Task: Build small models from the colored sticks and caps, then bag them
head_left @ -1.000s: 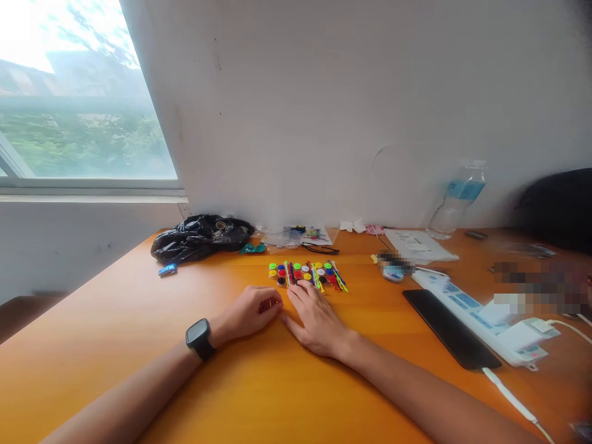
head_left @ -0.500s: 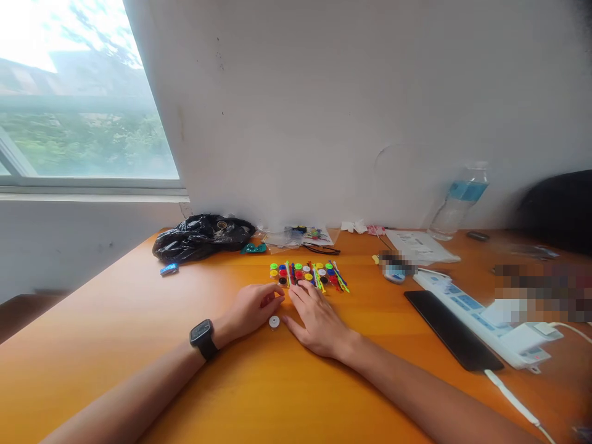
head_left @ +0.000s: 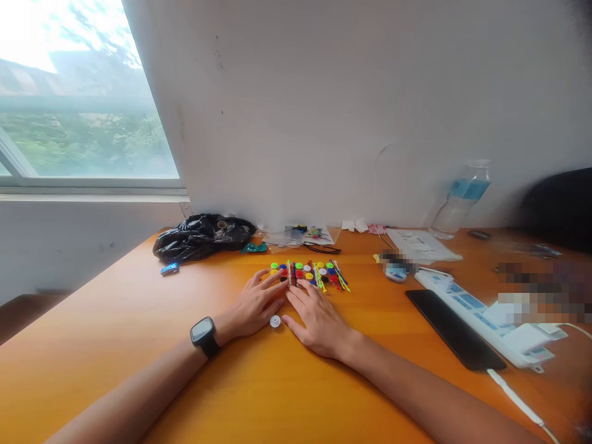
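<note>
free: table (head_left: 120,327) left of left hand (head_left: 253,306), between forearms (head_left: 139,385) | blocked: discs (head_left: 309,277), sticks (head_left: 319,277) ahead; white disc (head_left: 275,322) between thumbs (head_left: 296,328); phone (head_left: 456,330), power strip (head_left: 472,302) on right

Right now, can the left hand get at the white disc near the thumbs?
Probably yes: the left hand is just beside the white disc, whose top shows uncovered. The right hand is close on the other side but doesn't appear to block it.
</note>
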{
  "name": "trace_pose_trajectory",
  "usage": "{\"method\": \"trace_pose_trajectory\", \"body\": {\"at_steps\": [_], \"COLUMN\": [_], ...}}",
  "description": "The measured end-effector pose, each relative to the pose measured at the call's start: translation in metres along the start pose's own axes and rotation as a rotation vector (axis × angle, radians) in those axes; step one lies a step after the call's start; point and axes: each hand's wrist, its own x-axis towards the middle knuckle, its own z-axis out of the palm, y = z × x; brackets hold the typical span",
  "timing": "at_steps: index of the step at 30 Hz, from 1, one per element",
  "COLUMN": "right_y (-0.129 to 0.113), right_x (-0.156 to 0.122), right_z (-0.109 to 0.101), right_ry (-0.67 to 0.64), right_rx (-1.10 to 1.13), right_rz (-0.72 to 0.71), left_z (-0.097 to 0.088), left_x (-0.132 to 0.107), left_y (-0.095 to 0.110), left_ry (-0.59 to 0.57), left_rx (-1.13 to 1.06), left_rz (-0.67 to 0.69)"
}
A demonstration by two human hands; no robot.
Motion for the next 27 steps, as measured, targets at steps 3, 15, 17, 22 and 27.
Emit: {"method": "trace_pose_trajectory", "body": {"at_steps": [3,15,17,22,27], "right_y": [0.000,0.003,0.001,-0.003,0.007], "right_x": [0.001,-0.004,-0.004,-0.005,-0.004], "right_z": [-0.001,-0.010,-0.015,-0.020,-0.016], "right_ry": [-0.001,0.003,-0.016,-0.010,0.033], "right_rx": [0.001,0.061,0.085,0.157,0.143], "right_rz": [-0.024,-0.172,-0.206,-0.234,-0.223], "left_z": [0.000,0.000,0.001,0.000,-0.013], "left_x": [0.000,-0.001,-0.002,0.000,0.001], "left_y": [0.001,0.001,0.000,0.001,0.009], "left_ry": [-0.040,-0.025,0.001,0.066,0.110], "left_rx": [0.004,-0.027,-0.043,-0.092,-0.191], "left_rz": [-0.048,-0.036,-0.028,-0.040,-0.065]}}
